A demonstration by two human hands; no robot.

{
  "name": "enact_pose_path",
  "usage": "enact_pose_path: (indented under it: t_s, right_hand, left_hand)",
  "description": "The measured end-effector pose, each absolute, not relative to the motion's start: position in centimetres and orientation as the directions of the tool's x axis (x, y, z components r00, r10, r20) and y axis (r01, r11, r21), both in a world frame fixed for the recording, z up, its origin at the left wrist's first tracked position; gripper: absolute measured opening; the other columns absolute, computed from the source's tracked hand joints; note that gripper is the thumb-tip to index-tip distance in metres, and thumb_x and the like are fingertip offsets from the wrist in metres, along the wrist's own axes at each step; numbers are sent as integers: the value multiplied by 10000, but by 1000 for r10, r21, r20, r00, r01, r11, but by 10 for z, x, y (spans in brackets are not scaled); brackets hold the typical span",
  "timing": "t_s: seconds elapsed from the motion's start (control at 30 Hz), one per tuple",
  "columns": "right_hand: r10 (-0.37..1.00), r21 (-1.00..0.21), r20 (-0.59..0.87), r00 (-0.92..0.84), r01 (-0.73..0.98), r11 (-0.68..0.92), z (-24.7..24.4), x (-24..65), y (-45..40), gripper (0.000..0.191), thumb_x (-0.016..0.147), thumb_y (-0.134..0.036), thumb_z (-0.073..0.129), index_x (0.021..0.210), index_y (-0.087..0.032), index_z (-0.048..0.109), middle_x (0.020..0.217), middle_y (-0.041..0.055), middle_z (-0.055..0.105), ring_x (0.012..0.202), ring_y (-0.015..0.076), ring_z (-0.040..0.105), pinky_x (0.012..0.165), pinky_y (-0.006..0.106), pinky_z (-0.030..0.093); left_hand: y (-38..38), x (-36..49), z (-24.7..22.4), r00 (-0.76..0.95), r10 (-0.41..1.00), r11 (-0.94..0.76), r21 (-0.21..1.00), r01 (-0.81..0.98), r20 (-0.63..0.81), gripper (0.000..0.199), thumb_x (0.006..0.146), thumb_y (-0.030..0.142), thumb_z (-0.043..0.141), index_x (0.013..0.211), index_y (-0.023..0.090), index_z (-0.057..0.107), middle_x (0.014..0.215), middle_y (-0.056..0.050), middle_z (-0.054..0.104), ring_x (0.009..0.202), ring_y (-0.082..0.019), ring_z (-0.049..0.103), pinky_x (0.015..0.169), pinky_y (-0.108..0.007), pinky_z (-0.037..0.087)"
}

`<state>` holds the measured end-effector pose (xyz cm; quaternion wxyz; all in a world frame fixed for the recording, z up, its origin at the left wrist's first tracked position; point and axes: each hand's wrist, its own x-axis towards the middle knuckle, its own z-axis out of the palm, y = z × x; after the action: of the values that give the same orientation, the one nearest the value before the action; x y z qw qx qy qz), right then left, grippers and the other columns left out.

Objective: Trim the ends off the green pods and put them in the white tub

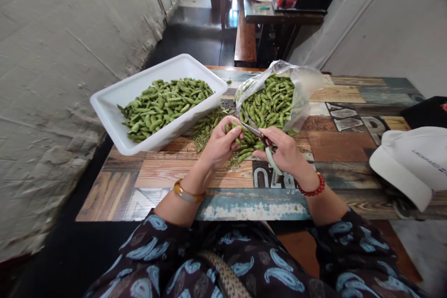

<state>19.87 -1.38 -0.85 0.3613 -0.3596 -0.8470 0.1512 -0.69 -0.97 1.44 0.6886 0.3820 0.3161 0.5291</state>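
Note:
My left hand (223, 139) is closed around a few green edamame pods (234, 126), their ends showing by the thumb. In my right hand (284, 149) is a pair of scissors (268, 154) with pale handles, its blades reaching left to the held pods. Just behind the hands, a clear plastic bag (306, 91) lies on its side with its mouth toward me, and many pods spill from it. Trimmed bits of stem (204, 135) are heaped left of the bag. A white plastic tub (129, 146) with many pods inside stands to the left.
A white cap (412, 158) lies at the right on the patchwork wood table (223, 202). Beyond it stands another table (251, 7) with a black tray of items and a bench (245, 39) alongside. A pale wall (70, 56) runs close on the left.

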Motion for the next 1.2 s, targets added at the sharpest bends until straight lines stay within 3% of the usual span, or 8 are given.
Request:
enact_pose_path:
  t_s: [0.4,0.57,0.67,0.77,0.83,0.9,1.0,1.2]
  right_hand:
    - [755,-549,506,-418,519,655,-3,198,-15,461,899,-485,647,1248,-185,613,935,97,704,884,246,679,823,388,566]
    - [784,-559,538,-309,566,606,0,201,-12,471,889,-530,638,1211,-186,644,875,74,710,835,239,691,816,380,571]
    - [783,-556,538,-311,567,607,0,201,-11,477,892,-546,625,1207,-188,646,878,76,711,827,238,694,807,377,573]
    - [787,-558,529,-317,569,604,-1,202,-10,482,895,-550,620,1215,-190,642,890,76,713,833,236,693,811,375,569]
    - [786,-551,532,-316,575,605,-2,202,-10,481,893,-539,629,1216,-183,642,884,74,713,836,237,691,813,375,564]
    - [784,-546,537,-311,580,605,-3,203,-9,471,892,-520,640,1216,-177,643,875,70,711,835,236,689,810,372,559]
    - [787,-555,535,-308,573,602,-3,204,-8,460,893,-499,649,1217,-173,643,883,72,711,833,232,687,810,369,556]
    - [805,-575,509,-305,576,582,-3,204,-8,459,890,-502,652,1231,-195,641,895,72,712,854,239,686,823,390,563]
  left_hand:
    - [-6,-14,18,245,968,188,809,-557,-56,266,761,289,739,845,179,512,643,57,544,419,-18,332,419,-147,247]
    - [3,-30,21,204,968,245,747,-618,-148,256,737,322,671,770,188,455,736,32,571,524,-57,481,449,-162,339]
    - [5,-32,18,176,972,220,881,-420,-158,252,753,320,690,781,196,472,661,58,536,467,-54,432,436,-173,311]
    - [3,-29,12,254,967,7,1000,23,-13,157,783,301,692,808,175,602,636,38,575,516,-80,471,517,-208,373]
    - [3,-27,6,353,933,-180,935,306,64,80,777,239,687,775,161,668,696,-6,648,642,-122,557,643,-241,432]
    - [2,-26,0,414,906,-290,838,462,85,29,762,189,681,740,171,689,755,-34,689,728,-157,599,715,-263,447]
    - [1,-25,-6,420,904,-315,793,522,82,44,725,161,710,722,200,688,748,-41,687,724,-177,613,701,-263,450]
    - [-1,-26,-12,394,912,-302,837,457,114,129,670,187,788,680,215,663,678,-45,649,646,-181,570,620,-248,415]
